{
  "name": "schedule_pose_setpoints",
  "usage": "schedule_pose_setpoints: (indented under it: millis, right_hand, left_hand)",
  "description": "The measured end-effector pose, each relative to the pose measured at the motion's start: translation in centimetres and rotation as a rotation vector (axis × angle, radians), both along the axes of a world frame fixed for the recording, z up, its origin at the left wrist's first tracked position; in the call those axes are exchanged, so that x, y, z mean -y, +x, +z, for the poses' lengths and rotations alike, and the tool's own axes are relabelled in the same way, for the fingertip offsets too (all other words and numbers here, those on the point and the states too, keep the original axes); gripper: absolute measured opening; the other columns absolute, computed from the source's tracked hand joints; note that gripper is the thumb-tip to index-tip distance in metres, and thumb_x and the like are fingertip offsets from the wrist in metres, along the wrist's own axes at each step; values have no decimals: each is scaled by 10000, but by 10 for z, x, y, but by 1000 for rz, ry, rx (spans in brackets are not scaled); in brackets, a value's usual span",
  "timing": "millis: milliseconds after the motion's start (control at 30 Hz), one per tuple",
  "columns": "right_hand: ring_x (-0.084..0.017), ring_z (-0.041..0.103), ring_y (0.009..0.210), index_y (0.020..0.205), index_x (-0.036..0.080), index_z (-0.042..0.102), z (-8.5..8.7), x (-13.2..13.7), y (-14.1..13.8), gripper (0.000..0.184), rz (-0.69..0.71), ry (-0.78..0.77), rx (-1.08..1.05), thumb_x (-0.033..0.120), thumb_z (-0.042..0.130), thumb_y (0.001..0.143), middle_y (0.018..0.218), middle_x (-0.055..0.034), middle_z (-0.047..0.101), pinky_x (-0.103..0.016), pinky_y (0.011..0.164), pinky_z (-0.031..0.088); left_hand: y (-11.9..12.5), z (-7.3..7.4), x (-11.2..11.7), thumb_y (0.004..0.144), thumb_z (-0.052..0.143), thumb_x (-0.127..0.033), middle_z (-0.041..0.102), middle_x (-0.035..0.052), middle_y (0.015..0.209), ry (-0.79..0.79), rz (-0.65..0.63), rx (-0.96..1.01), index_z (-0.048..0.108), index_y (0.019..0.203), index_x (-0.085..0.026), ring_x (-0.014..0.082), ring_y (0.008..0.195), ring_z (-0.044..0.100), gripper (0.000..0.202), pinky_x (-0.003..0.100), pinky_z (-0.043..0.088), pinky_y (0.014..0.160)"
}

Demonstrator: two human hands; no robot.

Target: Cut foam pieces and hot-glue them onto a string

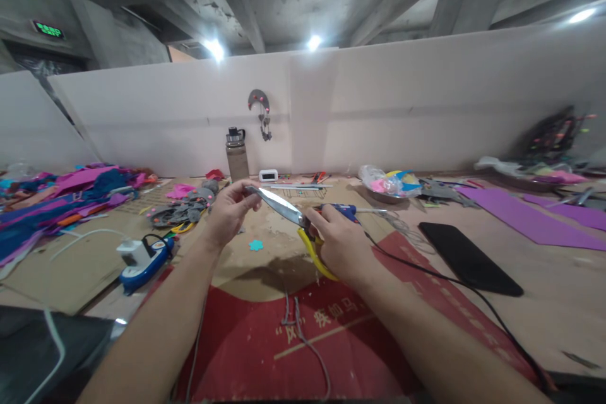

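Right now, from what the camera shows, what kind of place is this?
Probably a craft workshop: heaps of pink, blue and purple felt-like scraps on the brown bench, a blue glue gun, and large yellow-handled metal scissors held between the left hand and right hand.

Head cam, fwd-down, close over workbench (544, 290)

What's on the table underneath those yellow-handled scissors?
Below the scissors, held by the left hand and right hand, a small teal flower cutout lies on brown cardboard. The right hand hides whatever is beneath it.
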State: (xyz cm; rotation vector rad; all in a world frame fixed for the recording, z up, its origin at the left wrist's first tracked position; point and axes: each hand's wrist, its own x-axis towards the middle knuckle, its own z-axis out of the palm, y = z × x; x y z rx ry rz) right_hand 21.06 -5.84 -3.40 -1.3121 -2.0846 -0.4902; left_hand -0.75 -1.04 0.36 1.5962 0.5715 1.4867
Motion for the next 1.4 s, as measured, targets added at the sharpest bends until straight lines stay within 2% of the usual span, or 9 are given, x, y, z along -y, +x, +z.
schedule_pose_setpoints:
  millis: [167, 800, 1067, 1200, 1400]
  right_hand:
    - [-152, 490, 701, 1080, 246, 555, 0, 1, 1, 318, 20, -31, 12, 158, 413, 810, 885, -45, 563, -262, 544, 239]
    - [-150, 508, 727, 1076, 247, 572, 6, 5, -1, 301, -42, -46, 23, 189, 423, 821, 892, -53, 578, -247, 532, 238]
    - [-151, 515, 731, 1045, 230, 586, 5, 3, 0, 287, -14, -65, 8, 170, 418, 819, 901, -61, 586, -249, 556, 278]
    - [-147, 517, 702, 1010, 228, 594, 3, 3, -1, 276, 25, -83, -51, 150, 415, 815, 862, -47, 592, -245, 563, 296]
    - [-134, 516, 674, 1006, 207, 576, -8, -5, -1, 290, 126, -165, -266, 118, 444, 763, 891, -41, 603, -227, 576, 343]
  left_hand:
    - [0, 1, 0, 695, 694, -234, 523, -2, 637, -26, -47, 0, 639, 818, -142, 83, 568, 458, 163, 217, 351, 555]
    - [-1, 0, -2, 696, 697, -228, 504, -5, 639, -41, -54, 1, 639, 796, -134, 81, 575, 441, 149, 216, 334, 559]
    - [0, 0, 0, 674, 711, -230, 495, -12, 611, -91, -53, 21, 643, 772, -131, 72, 553, 431, 155, 210, 339, 544]
    - [1, 1, 1, 656, 722, -233, 524, -8, 609, -100, -47, 41, 645, 743, -135, 71, 536, 440, 152, 216, 353, 538]
    - [1, 0, 0, 653, 722, -212, 627, 32, 720, -40, -31, 11, 672, 761, -147, 87, 567, 510, 136, 233, 388, 562]
